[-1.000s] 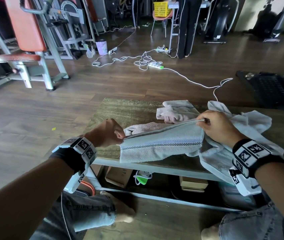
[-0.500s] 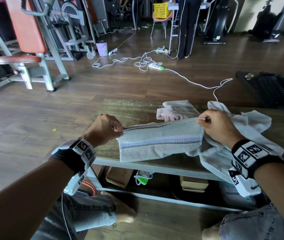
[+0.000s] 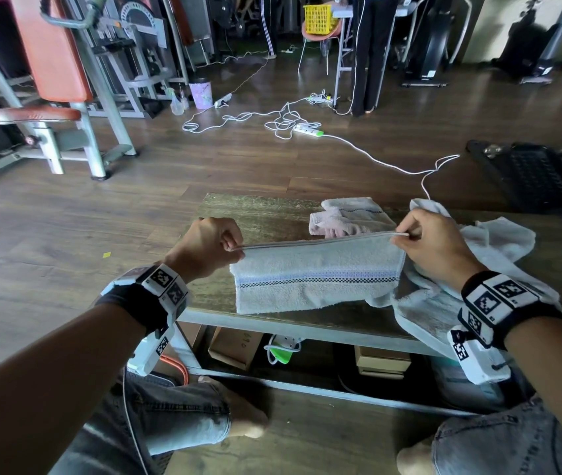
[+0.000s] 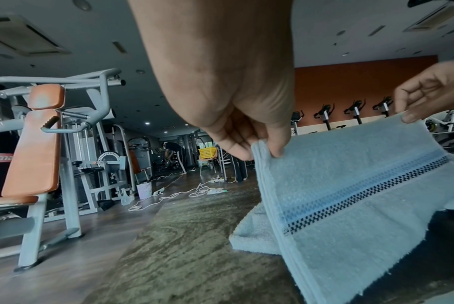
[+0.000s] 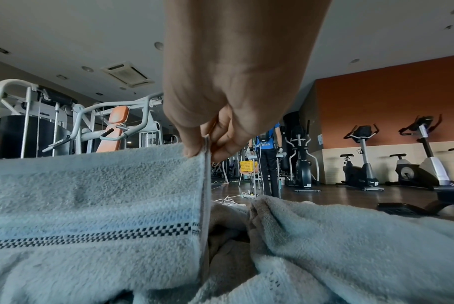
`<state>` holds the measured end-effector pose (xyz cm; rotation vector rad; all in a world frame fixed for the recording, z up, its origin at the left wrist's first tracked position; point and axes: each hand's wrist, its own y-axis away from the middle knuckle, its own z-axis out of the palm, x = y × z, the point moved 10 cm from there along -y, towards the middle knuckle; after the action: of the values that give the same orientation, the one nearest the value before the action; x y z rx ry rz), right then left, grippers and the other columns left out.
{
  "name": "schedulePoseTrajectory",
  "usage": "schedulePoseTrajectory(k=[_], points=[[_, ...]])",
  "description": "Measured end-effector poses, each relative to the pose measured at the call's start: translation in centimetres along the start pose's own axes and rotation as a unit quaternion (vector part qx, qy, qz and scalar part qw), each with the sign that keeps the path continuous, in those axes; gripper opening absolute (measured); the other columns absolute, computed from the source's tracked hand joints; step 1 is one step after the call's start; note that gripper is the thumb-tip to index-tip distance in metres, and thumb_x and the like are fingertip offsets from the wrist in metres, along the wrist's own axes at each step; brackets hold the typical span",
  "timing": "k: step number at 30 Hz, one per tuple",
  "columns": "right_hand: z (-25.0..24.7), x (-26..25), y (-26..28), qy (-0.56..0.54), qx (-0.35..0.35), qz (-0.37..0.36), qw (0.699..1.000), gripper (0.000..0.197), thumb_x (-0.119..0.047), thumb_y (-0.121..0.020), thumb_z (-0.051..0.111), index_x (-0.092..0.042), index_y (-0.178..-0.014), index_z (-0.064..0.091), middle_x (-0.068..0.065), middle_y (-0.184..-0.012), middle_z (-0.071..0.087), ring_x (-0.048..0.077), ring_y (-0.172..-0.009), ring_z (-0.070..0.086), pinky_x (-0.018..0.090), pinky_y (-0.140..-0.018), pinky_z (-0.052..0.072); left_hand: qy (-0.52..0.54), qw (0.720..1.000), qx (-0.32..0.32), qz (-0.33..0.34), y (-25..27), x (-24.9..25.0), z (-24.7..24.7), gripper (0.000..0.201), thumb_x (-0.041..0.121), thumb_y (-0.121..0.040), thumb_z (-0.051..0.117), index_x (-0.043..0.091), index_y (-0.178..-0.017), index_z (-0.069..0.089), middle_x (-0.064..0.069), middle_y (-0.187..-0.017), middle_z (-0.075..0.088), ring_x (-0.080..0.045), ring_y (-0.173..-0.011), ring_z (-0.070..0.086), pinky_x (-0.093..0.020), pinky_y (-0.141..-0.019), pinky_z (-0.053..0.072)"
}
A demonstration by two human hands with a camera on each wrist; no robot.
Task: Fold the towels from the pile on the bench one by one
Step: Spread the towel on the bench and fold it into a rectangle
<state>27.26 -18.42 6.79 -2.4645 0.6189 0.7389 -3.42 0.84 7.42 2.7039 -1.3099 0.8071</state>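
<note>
A pale blue towel [image 3: 317,275] with a dark checked stripe hangs doubled over between my hands, stretched taut above the wooden bench [image 3: 265,214]. My left hand [image 3: 228,246] pinches its upper left corner, and my right hand [image 3: 404,234] pinches the upper right corner. The towel's lower edge rests on the bench near the front. In the left wrist view the left hand [image 4: 262,150] pinches the layered towel [image 4: 350,195] edges. In the right wrist view the right hand [image 5: 205,148] pinches the towel [image 5: 96,195] corner. A pinkish folded towel [image 3: 337,222] lies behind.
A heap of white towels [image 3: 499,241] lies on the bench under and behind my right wrist. Cardboard boxes [image 3: 235,347] sit on the shelf below. White cables [image 3: 283,123] trail over the floor beyond the bench. A gym machine [image 3: 56,84] stands at the left.
Both hands have lifted the towel's top edge higher and pulled it tauter. The left hand moved slightly up and away from me; the towel now hides more of the pinkish towel.
</note>
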Motion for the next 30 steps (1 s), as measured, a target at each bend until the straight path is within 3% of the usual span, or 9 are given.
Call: schedulePoseTrajectory(k=[3, 5, 9, 14, 17, 20, 23, 26, 30], points=[[-0.2, -1.0, -0.8, -0.002, -0.021, -0.022, 1.000, 0.018, -0.007, -0.085, 0.075, -0.015, -0.099, 0.069, -0.004, -0.088, 0.068, 0.001, -0.078, 0.062, 0.023, -0.076, 0.050, -0.036, 0.999, -0.012, 0.033, -1.1, 0.3, -0.6, 0.013, 0.011, -0.081, 0.077, 0.008, -0.093, 0.072, 0.004, -0.082, 0.068, -0.003, -0.068, 0.061, -0.013, -0.062, 0.052], [-0.8, -2.1, -2.0, 0.024, -0.029, -0.046, 0.998, 0.016, -0.006, -0.086, 0.072, -0.013, -0.101, 0.074, 0.001, -0.093, 0.073, 0.011, -0.080, 0.066, 0.030, -0.082, 0.053, -0.065, 0.997, 0.003, 0.051, -2.4, 0.8, -1.9, 0.009, 0.010, -0.085, 0.073, 0.005, -0.092, 0.073, -0.002, -0.083, 0.068, -0.013, -0.067, 0.061, -0.024, -0.062, 0.051], [-3.3, -5.0, -5.0, 0.068, 0.002, -0.087, 0.994, 0.009, -0.008, -0.087, 0.070, -0.016, -0.089, 0.074, 0.002, -0.088, 0.073, 0.022, -0.085, 0.068, 0.031, -0.083, 0.052, -0.118, 0.989, 0.063, 0.067, -5.7, 1.8, -6.0, 0.010, 0.010, -0.084, 0.071, 0.003, -0.091, 0.073, -0.014, -0.088, 0.072, -0.027, -0.073, 0.066, -0.022, -0.067, 0.041], [-5.9, -6.4, -7.1, 0.074, 0.078, -0.089, 0.990, 0.008, -0.016, -0.090, 0.064, -0.024, -0.091, 0.063, 0.004, -0.097, 0.068, 0.032, -0.095, 0.061, 0.044, -0.089, 0.051, -0.102, 0.979, 0.166, 0.060, -7.0, 2.3, -10.7, 0.013, 0.021, -0.087, 0.064, 0.013, -0.096, 0.070, -0.008, -0.086, 0.072, -0.024, -0.075, 0.065, -0.028, -0.070, 0.049], [-4.6, -6.0, -5.2, 0.079, 0.070, -0.109, 0.988, 0.010, -0.010, -0.087, 0.066, -0.020, -0.090, 0.063, 0.003, -0.095, 0.063, 0.023, -0.084, 0.058, 0.035, -0.084, 0.048, -0.089, 0.974, 0.195, 0.070, -4.5, 1.7, -9.6, 0.011, 0.020, -0.086, 0.068, 0.014, -0.095, 0.070, -0.001, -0.086, 0.068, -0.019, -0.068, 0.059, -0.027, -0.065, 0.045], [0.2, -2.4, -1.2, 0.077, -0.035, -0.093, 0.992, 0.023, -0.004, -0.084, 0.066, -0.025, -0.078, 0.060, -0.002, -0.081, 0.061, 0.018, -0.071, 0.057, 0.031, -0.068, 0.045, -0.074, 0.988, 0.117, 0.063, -0.9, -0.2, -3.8, 0.007, 0.019, -0.086, 0.071, 0.015, -0.092, 0.070, 0.001, -0.090, 0.066, -0.014, -0.070, 0.058, -0.029, -0.063, 0.051], [6.0, 1.7, 4.1, 0.087, -0.153, -0.065, 0.982, 0.022, -0.001, -0.082, 0.066, -0.021, -0.074, 0.062, -0.003, -0.080, 0.062, 0.016, -0.079, 0.058, 0.032, -0.070, 0.048, -0.083, 0.997, -0.003, 0.011, 2.9, -3.4, 3.8, 0.008, 0.017, -0.081, 0.073, 0.021, -0.086, 0.068, 0.001, -0.090, 0.066, -0.013, -0.077, 0.059, -0.032, -0.069, 0.056], [9.0, 3.1, 7.1, 0.109, -0.168, -0.078, 0.977, 0.027, 0.003, -0.072, 0.069, -0.023, -0.071, 0.060, -0.006, -0.076, 0.060, 0.022, -0.074, 0.061, 0.039, -0.070, 0.051, -0.072, 0.994, -0.065, -0.039, 5.5, -6.7, 8.7, 0.026, 0.023, -0.073, 0.078, 0.039, -0.078, 0.058, 0.009, -0.087, 0.063, -0.011, -0.077, 0.061, -0.035, -0.072, 0.057], [9.8, 4.3, 7.4, 0.092, -0.163, -0.063, 0.980, 0.031, 0.004, -0.068, 0.076, -0.024, -0.072, 0.063, -0.007, -0.078, 0.060, 0.013, -0.069, 0.060, 0.036, -0.068, 0.052, -0.079, 0.993, -0.090, -0.024, 6.2, -7.5, 10.3, 0.030, 0.027, -0.071, 0.081, 0.042, -0.078, 0.056, 0.022, -0.083, 0.054, -0.005, -0.078, 0.057, -0.036, -0.075, 0.055]])
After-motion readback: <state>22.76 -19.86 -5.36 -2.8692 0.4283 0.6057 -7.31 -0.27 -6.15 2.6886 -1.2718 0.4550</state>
